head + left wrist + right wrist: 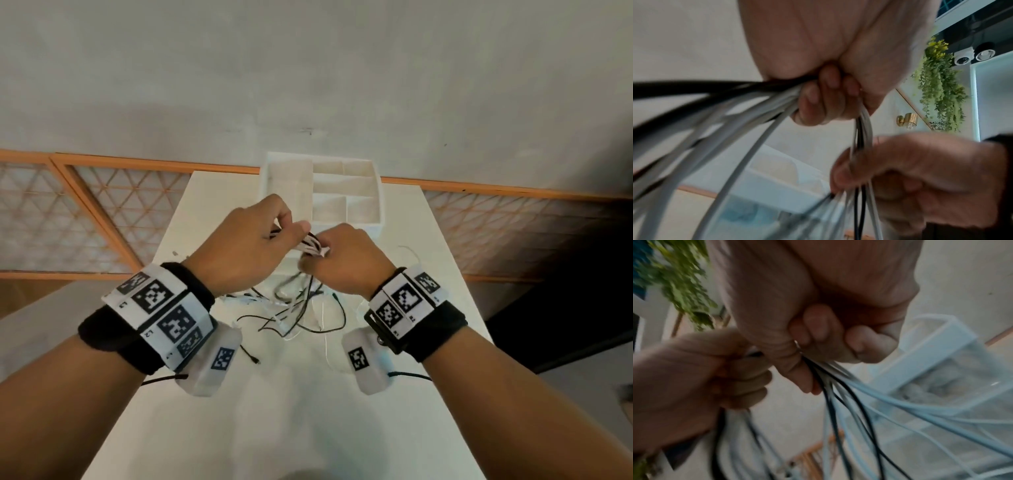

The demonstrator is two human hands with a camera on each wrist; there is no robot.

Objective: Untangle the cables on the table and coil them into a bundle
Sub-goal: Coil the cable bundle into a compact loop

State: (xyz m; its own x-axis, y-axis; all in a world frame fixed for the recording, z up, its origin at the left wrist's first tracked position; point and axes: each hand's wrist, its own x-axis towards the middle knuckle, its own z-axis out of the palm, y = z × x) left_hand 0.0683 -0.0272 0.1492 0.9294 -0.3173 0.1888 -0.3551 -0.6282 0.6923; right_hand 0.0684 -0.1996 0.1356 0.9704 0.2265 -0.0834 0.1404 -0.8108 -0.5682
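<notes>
Nearest to you, both wrists carry black bands with printed marker tags, and both hands are raised above the desk (301,404) with their knuckles almost touching. Your left hand (246,246) has its fingers (818,99) curled round a gathered section of the cables (313,245), black and white strands together. Your right hand (346,262) pinches the same gathered section just beside it, thumb pressed against curled fingers (818,331), as the right wrist view shows. From that shared hold the strands hang down in loose arcs to the desk, where the free ends lie crossed over one another between and beyond your wrists. Judge these cables as light, thin and limp: they will not hold a shape unaided, they will slide through a slack grip, and small plugs at the ends are likely to snag on neighbouring strands. Take hold at the gathered section, not at a plug, and draw each trailing length through gently. The count of cables cannot be fixed: several white and at least two black strands show, but the overlap hides where one ends and another begins. Beyond the hands, at the far edge of the desk, stands one white divided organiser box (373,164); its visible compartments hold nothing that can be made out.
</notes>
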